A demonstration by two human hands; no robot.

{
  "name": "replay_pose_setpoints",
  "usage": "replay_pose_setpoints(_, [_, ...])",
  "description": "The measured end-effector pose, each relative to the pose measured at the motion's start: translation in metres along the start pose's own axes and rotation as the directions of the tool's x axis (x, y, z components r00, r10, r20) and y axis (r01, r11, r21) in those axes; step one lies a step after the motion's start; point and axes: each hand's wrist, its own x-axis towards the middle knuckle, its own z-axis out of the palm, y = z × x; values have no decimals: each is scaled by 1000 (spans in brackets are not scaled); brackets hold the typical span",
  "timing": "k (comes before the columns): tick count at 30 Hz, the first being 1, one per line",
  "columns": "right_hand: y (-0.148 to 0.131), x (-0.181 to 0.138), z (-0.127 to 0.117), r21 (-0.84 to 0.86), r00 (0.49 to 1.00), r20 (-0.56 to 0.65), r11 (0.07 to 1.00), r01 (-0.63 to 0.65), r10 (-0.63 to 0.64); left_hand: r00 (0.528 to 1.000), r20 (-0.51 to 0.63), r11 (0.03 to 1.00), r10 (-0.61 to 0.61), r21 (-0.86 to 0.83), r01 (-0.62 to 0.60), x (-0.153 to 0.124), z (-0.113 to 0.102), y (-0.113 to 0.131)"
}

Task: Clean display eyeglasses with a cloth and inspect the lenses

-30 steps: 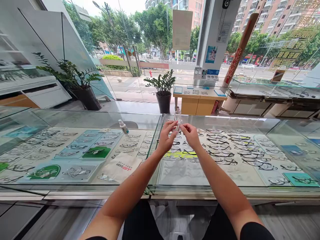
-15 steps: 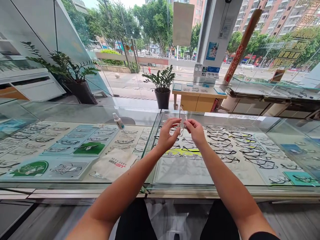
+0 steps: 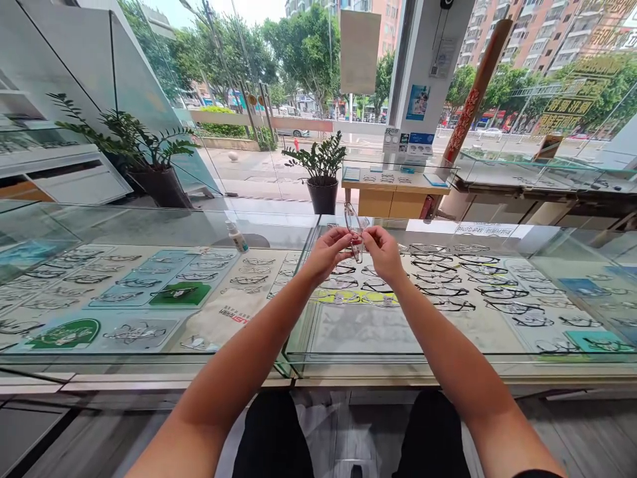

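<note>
A pair of eyeglasses (image 3: 353, 219) with a thin frame is held up above the glass display case, turned on end. My left hand (image 3: 326, 253) has its fingers closed on the glasses from the left. From the right, my right hand (image 3: 384, 252) pinches them between thumb and fingers. The two hands are close together, with the fingertips nearly meeting at the frame. Exactly which part each hand grips is too small to make out. Below the hands, rows of eyeglasses (image 3: 438, 272) lie inside the case.
A small white bottle (image 3: 237, 237) stands to the left on the glass counter. A cloth bag (image 3: 223, 318) with red print lies among eyeglasses in the left case. Beyond the counter are a potted plant (image 3: 322, 189) and a wooden display table (image 3: 393, 199).
The glasses have tilted and shifted slightly left with both hands. My left hand's fingers, more spread before, have closed in on the frame.
</note>
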Motion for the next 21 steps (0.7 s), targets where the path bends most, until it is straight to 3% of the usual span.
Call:
replay_pose_setpoints(3, [-1,2,-12,-224,994,-49,971,82,-95,1000,-10,999,19,37,-18,0,-1,4])
replay_pose_setpoints(6, [-3,5,-27,-413,983,-130,909,62,-126,998,-61,993,31,112,-24,2,-5,6])
replay_pose_setpoints(12, [-2,11,-40,-528,935,-269,848,57,-230,1000,-2,968,-13,251,13,3,-12,4])
replay_pose_setpoints(16, [3,9,-33,-525,920,-241,839,144,-308,999,43,972,-9,235,-1,2,-11,1])
replay_pose_setpoints(21, [11,4,-17,-617,904,-114,743,260,-411,999,46,978,-4,208,-6,1,-7,-5])
